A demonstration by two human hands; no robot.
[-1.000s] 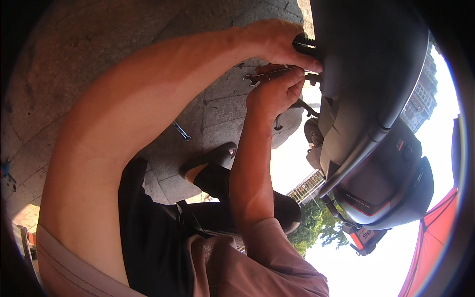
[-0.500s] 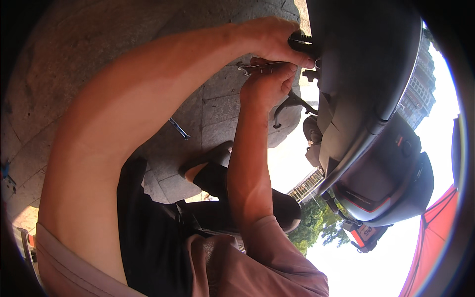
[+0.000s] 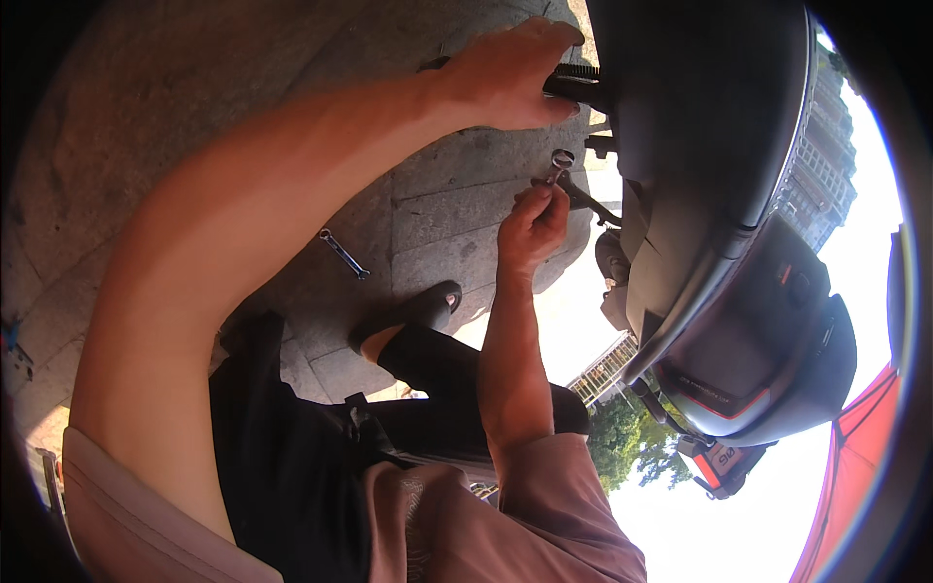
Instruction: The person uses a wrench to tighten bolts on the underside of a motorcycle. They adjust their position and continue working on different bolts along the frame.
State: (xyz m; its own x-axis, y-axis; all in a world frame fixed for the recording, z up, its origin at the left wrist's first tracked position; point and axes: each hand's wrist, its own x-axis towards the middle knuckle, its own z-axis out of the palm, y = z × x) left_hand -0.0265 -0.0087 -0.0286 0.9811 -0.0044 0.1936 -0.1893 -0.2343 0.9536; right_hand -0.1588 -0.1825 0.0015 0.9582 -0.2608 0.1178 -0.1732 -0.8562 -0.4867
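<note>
My right hand (image 3: 535,222) pinches a metal wrench (image 3: 562,159), its shiny ring end pointing up past the fingertips. The wrench is clear of the vehicle's dark underside. Farther up, my left hand (image 3: 517,78) reaches to a black bar (image 3: 579,89) with a ribbed or coiled section, under the dark scooter-like vehicle (image 3: 695,107). Its thumb lies below the bar and its fingers above; part of the grip is hidden. Below the left hand, a black stand-like arm (image 3: 591,201) juts from the vehicle. A second wrench (image 3: 344,255) lies on the paving between my arms.
Stone paving (image 3: 437,214) spreads under my arms. My shoe (image 3: 413,313) rests on it near the loose wrench. The vehicle's rear housing (image 3: 748,340) fills the right side, with a red canopy (image 3: 860,457) beyond. A blue item (image 3: 12,335) lies at the far left edge.
My right hand has drawn down and away from the left hand, bringing the wrench with it. My left hand has shifted slightly up and left, staying at the black bar.
</note>
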